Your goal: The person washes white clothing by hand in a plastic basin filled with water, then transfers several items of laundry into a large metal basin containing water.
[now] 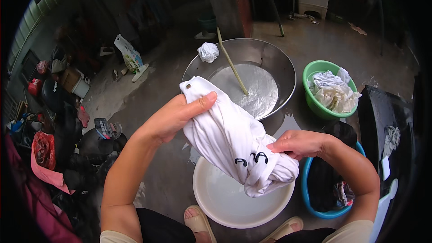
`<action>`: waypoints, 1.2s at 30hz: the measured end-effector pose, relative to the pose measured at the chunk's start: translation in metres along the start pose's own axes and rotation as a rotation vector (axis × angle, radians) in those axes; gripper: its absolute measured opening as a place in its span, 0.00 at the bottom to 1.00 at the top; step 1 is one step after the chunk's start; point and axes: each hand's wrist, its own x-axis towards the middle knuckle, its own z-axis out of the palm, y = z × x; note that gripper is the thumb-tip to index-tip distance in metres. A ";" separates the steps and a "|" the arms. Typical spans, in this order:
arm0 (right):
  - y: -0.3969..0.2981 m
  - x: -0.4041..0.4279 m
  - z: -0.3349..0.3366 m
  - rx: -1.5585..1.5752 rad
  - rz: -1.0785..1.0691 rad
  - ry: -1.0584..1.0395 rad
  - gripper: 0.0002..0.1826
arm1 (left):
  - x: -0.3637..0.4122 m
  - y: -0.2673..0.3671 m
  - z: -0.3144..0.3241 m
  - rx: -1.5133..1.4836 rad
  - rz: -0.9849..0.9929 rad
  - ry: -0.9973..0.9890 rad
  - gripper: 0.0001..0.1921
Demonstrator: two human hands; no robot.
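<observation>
A bunched white cloth garment (226, 125) with black markings hangs between my hands. My left hand (189, 111) grips its upper left end, near a small round button or eyelet. Its lower right part is pinched by my right hand (293, 143). Beneath the garment a white basin (219, 206) holds cloudy water. Behind it stands a wide metal tub (287, 71) with water and a yellowish hose (231, 62) leading into it. A balled white cloth (208, 52) rests at the tub's left rim.
A green basin (314, 103) of white and cream cloths stands at the right. Below it, a blue tub (306, 189) holds dark fabric, beside a black washboard-like slab or container (381, 108). Bags and clutter, with a red plastic bag (44, 148), line the left. Sandals (197, 222) flank the white basin.
</observation>
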 end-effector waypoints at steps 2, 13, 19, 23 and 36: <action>0.011 0.001 -0.008 -0.244 0.117 -0.095 0.25 | 0.006 -0.014 -0.001 -0.032 -0.079 -0.057 0.30; -0.003 -0.041 -0.032 -0.388 -0.653 0.624 0.15 | 0.019 -0.017 -0.057 -0.157 0.068 -0.130 0.30; -0.021 -0.037 -0.039 0.027 -0.833 0.771 0.20 | 0.020 0.001 -0.071 -0.181 0.205 -0.045 0.28; -0.022 -0.040 -0.044 0.017 -0.756 0.691 0.22 | 0.025 -0.004 -0.072 -0.247 0.130 -0.042 0.22; 0.067 0.033 -0.033 -0.650 -0.330 0.192 0.19 | 0.047 -0.079 -0.016 -0.190 -0.376 -0.285 0.20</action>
